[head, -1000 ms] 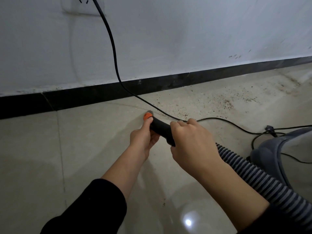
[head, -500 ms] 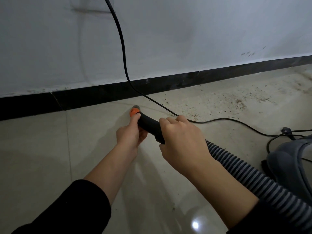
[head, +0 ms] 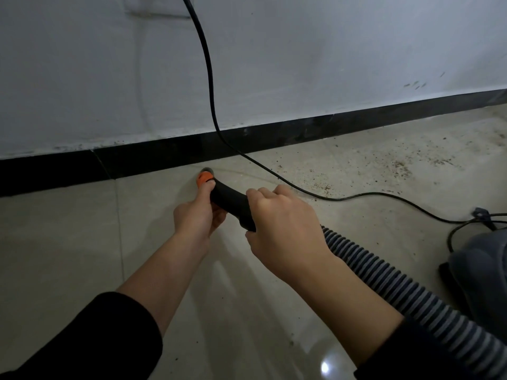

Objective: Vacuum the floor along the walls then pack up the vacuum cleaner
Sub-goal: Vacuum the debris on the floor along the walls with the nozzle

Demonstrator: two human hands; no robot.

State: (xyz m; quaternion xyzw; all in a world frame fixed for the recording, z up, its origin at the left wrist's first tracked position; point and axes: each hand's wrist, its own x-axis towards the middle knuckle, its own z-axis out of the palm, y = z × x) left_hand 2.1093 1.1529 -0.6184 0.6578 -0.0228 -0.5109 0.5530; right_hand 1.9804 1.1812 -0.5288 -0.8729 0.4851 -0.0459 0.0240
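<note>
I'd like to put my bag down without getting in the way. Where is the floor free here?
The tiles left of the left hand, up to the skirting, lie bare, as does the patch between the two forearms. The right is crowded: cord, hose, vacuum, and crumbs scattered by the wall.

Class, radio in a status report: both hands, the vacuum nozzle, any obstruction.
Left hand and right hand gripping black orange-tipped vacuum nozzle. Tip at black skirting. Black power cord trailing alongside, right.
</note>
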